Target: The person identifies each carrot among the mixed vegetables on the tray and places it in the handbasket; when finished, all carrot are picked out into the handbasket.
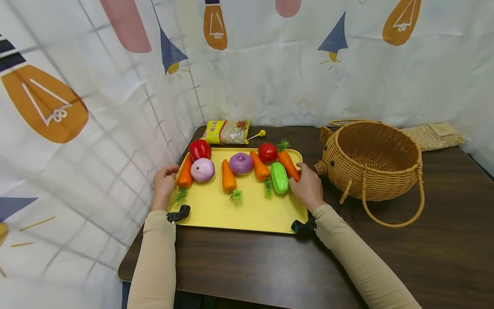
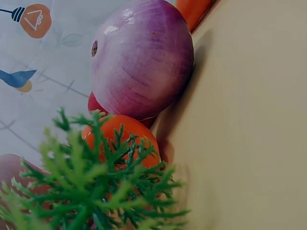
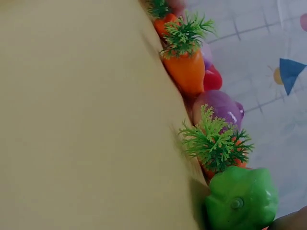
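A yellow tray (image 1: 247, 210) lies on the dark table, held at both short sides. My left hand (image 1: 164, 185) grips its left rim beside a carrot (image 1: 185, 172) with a green top. On the right rim, my right hand (image 1: 308, 185) has its fingers near another carrot (image 1: 288, 165) and a ridged green cucumber (image 1: 279, 178). Between them lie a pale purple onion (image 2: 144, 60), a darker purple onion (image 1: 241, 164), a red bell pepper (image 1: 200, 149), a tomato (image 1: 268, 152) and two more carrots (image 1: 228, 177). Carrot leaves partly cover the left hand in the left wrist view.
A wicker basket (image 1: 372, 184) with a pig face and looped handles stands right of the tray. Behind the tray lie a yellow snack bag (image 1: 227, 131) and a small yellow-headed stick (image 1: 262, 133). Another bag (image 1: 434, 135) lies behind the basket. Patterned curtains (image 1: 270, 86) border the table.
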The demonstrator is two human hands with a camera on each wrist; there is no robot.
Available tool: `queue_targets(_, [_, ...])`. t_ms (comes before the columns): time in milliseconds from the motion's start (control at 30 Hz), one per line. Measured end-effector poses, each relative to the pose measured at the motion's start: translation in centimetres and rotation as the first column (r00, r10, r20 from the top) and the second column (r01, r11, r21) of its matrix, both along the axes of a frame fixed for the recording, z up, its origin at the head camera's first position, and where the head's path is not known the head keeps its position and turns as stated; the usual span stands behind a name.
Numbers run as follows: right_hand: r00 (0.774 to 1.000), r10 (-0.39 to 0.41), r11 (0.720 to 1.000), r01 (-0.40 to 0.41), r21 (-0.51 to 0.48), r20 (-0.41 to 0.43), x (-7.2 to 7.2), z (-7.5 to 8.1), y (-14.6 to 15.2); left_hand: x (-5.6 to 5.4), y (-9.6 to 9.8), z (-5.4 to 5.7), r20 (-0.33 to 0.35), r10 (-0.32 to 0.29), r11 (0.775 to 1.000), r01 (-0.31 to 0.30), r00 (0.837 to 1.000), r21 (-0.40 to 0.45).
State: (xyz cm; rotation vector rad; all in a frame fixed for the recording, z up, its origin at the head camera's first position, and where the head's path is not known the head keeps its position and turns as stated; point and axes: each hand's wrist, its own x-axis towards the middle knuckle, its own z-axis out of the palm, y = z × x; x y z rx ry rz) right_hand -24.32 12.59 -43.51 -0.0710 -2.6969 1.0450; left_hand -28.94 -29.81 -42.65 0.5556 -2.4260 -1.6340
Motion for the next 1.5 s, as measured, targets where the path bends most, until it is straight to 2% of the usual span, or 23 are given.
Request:
queue_targets(167, [0.996,-0.031,0.998,0.026,-0.055,-0.086,0.2,0.1,-0.1,0.1,0.1,0.0,-0.012,0.008,1.0,-0.008,1.0,-0.013])
queue_targets(367, [0.977,-0.068,0.996,0.053,-0.078,-0.203,0.1,0.2,0.0,0.0,0.0,0.0,-0.009,0.003,1.0,-0.003,1.0,-0.007])
queue_targets(533, [0.949,-0.074,0.994,0.046,-0.097,-0.308,0.0,0.3,-0.2,0.0,-0.1,-0.1,-0.01,-0.005,1.0,0.004,1.0,-0.015])
queue_targets(767, [0.893,-0.109,0.983,0.031,-0.182,-0.436,-0.2,0.3,-0.2,0.1,0.0,-0.1,-0.018,-0.005,1.0,0.005,1.0,-0.017])
queue_targets(933, [0.876,-0.128,0.972,0.018,-0.234,-0.465,-0.2,0.8,-0.2,0.1,-0.1,-0.2,-0.016,-0.009,1.0,0.009,1.0,-0.008])
queue_targets(1267, [0.885,-0.141,0.94,-0.021,-0.342,-0.444,-0.2,2.2,0.0,0.2,-0.1,-0.2,-0.02,-0.006,1.0,0.006,1.0,-0.022])
queue_targets(1400, [0.877,-0.137,0.928,-0.049,-0.369,-0.46,-0.1,3.3,0.4,0.2,0.0,-0.1,-0.021,-0.006,1.0,0.006,1.0,-0.021])
queue_targets(1500, [0.871,-0.132,0.908,-0.085,-0.409,-0.474,0.3,4.6,0.9,0.3,0.1,0.0,-0.014,-0.011,1.0,0.01,1.0,-0.018])
